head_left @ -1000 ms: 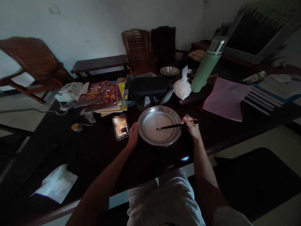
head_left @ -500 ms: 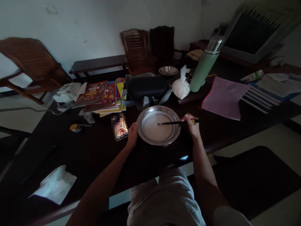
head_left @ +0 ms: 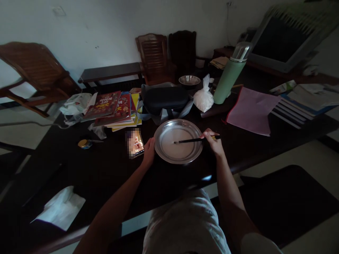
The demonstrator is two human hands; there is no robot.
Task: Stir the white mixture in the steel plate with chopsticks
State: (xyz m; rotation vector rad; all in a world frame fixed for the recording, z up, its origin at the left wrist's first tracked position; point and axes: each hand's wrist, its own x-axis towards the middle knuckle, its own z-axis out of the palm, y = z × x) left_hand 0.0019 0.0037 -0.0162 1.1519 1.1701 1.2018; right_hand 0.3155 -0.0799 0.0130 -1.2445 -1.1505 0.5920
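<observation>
A round metal basin (head_left: 178,161) stands on the dark table in front of me, with a whitish, cloudy liquid (head_left: 182,150) in it. My left hand (head_left: 149,151) grips the basin's left rim, its fingers partly hidden. From the right, my right hand (head_left: 212,141) is closed around dark chopsticks (head_left: 190,140) with gold-coloured marks near the back end. Their tips reach into the liquid near the middle of the basin. A lit phone (head_left: 138,144) lies just left of my left hand.
Behind the basin are a black case (head_left: 166,98), a tied bag of white powder (head_left: 203,98) and a green thermos (head_left: 228,81). Books (head_left: 108,106) lie left, a pink pouch (head_left: 251,111) right. A small jar (head_left: 84,144) and a white sheet (head_left: 62,208) sit left.
My right hand has shifted slightly left, and the chopstick tips have moved left and a little down within the liquid. The left hand stays at the rim.
</observation>
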